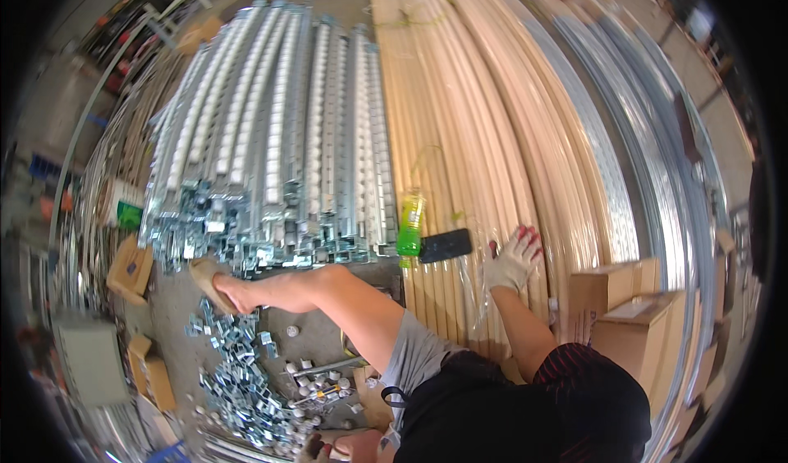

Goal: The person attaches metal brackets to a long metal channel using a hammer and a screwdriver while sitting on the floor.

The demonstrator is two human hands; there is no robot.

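My right hand (510,259), in a pale work glove with red at the fingertips, lies with fingers spread on a bundle of long tan tubes (472,147) under clear plastic wrap. Just left of it on the tubes lie a black smartphone (446,246) and a bottle of green liquid (411,226). What looks like my left hand (313,447), gloved, is cut off by the lower edge, and its fingers are unclear. Closest to it is a scatter of small white round parts (316,385) and a heap of small metal brackets (246,381).
Rows of metal rails (271,110) with white rollers fill the upper left. My bent leg (328,291) crosses over the floor. Cardboard boxes (632,323) stand at the right beside silvery wrapped profiles (648,135). An open carton (131,270) sits at the left.
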